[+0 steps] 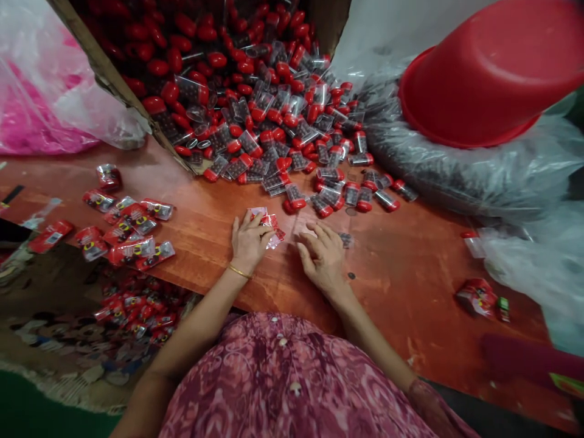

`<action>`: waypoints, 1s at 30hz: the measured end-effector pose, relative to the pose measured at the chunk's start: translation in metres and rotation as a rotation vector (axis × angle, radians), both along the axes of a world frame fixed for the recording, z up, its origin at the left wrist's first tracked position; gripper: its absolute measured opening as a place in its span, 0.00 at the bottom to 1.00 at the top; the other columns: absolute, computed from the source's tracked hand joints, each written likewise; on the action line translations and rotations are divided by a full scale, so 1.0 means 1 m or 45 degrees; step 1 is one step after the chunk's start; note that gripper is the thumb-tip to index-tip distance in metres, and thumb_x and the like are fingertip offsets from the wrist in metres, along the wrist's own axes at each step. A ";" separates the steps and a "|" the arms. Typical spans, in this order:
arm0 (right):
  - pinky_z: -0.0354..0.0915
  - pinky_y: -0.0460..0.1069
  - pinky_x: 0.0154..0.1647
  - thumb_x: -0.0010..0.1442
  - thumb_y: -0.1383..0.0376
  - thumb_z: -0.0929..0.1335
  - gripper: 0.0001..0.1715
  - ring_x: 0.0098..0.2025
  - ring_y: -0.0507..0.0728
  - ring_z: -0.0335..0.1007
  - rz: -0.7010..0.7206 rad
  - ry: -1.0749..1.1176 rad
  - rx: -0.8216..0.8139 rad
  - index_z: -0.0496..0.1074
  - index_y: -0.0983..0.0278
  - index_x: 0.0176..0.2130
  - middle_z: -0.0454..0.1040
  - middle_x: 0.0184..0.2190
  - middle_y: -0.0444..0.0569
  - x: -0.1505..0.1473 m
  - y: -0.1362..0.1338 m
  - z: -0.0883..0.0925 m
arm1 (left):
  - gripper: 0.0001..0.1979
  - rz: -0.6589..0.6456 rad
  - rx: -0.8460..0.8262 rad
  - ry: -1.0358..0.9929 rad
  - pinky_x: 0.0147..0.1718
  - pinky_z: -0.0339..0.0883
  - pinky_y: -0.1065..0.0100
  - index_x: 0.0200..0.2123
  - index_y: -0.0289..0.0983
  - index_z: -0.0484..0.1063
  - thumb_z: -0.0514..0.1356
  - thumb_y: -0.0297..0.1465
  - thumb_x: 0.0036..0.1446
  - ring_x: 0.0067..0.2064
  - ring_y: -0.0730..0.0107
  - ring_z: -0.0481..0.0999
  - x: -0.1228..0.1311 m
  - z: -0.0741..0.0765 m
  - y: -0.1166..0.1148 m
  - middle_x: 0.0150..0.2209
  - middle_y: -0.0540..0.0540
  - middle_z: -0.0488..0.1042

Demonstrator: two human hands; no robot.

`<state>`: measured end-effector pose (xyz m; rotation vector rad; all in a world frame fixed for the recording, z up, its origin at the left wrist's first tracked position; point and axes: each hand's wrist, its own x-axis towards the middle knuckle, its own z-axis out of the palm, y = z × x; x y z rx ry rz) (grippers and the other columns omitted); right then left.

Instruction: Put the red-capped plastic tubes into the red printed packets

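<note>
My left hand (pixel 249 243) is over a small pile of red printed plastic sleeves (pixel 270 222) on the table, thumb and forefinger pinched together at the sleeves' edge. The palm hides part of the pile. To its right, my right hand (pixel 325 255) hovers low over or rests on the table, fingers bent and thumb apart, with nothing visible between them. Beside its fingertips lies a small dark piece (pixel 347 240). Beyond both hands, clear containers with red caps (pixel 295 196) lie loose in a large heap.
The heap spills from a cardboard box (pixel 98 58). Several red wrapped packs (pixel 132 249) lie at left, with more below the table edge. A red bucket (pixel 483 79) stands upside down on a plastic bag of dark pieces (pixel 410 164). Another wrapped pack (pixel 477 297) lies at right.
</note>
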<state>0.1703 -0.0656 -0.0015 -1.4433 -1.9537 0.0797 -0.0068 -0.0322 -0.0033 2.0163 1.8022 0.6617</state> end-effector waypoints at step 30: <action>0.53 0.44 0.22 0.59 0.60 0.61 0.16 0.21 0.48 0.52 0.114 0.949 -0.400 0.61 0.63 0.22 0.59 0.18 0.39 -0.047 0.007 0.017 | 0.16 0.368 -0.469 -1.653 0.33 0.64 0.72 0.23 0.33 0.75 0.68 0.41 0.39 0.29 0.75 0.70 0.022 0.023 -0.031 0.24 0.50 0.74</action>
